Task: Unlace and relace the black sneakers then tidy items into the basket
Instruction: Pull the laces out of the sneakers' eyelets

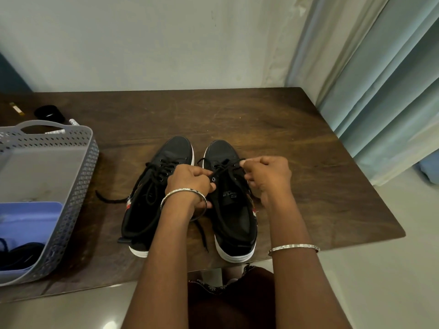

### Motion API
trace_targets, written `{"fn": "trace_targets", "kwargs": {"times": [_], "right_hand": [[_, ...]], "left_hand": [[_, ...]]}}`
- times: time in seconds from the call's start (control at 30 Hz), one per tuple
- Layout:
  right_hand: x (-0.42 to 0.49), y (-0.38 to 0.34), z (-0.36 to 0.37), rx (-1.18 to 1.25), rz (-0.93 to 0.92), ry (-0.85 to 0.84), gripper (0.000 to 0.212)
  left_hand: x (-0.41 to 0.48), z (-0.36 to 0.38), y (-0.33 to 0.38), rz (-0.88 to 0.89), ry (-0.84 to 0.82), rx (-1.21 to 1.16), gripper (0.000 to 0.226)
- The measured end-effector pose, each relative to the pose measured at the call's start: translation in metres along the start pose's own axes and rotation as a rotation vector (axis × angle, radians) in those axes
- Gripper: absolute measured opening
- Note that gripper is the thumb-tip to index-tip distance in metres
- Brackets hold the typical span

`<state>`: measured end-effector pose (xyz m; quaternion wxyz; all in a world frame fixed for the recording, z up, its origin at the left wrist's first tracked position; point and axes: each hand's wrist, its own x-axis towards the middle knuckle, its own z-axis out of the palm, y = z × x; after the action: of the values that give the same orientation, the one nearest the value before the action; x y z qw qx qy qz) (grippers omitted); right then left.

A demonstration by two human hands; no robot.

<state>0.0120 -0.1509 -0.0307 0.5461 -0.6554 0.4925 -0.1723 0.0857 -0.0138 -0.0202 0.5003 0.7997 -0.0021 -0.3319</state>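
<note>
Two black sneakers with white soles stand side by side on the dark wooden table, toes pointing away from me. The left sneaker [147,198] is laced loosely, one lace end trailing left on the table. Over the right sneaker [231,210] my left hand [190,184] grips the shoe's left eyelet flap and a strand of the black lace [223,168]. My right hand [267,176] pinches the lace's other end at the shoe's upper right. The lace crosses between both hands above the upper eyelets.
A grey perforated basket [80,176] stands at the table's left, holding a blue tray and dark cord. Behind it lie a black round tin [50,113] and small tubes. The table's front edge [166,274] runs below the heels. Curtains hang at the right.
</note>
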Motion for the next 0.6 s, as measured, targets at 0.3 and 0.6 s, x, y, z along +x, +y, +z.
{"fn": "trace_targets", "kwargs": {"times": [0.3,0.6], "right_hand": [[-0.005,-0.011,-0.012,-0.270,-0.430,-0.245,0.037],[-0.009,-0.010,0.010,-0.655,-0.564,-0.225,0.021]], "left_hand": [[0.000,0.001,0.000,-0.009,-0.005,-0.021,0.030],[0.001,-0.001,-0.001,0.004,-0.006,-0.004,0.028]]}}
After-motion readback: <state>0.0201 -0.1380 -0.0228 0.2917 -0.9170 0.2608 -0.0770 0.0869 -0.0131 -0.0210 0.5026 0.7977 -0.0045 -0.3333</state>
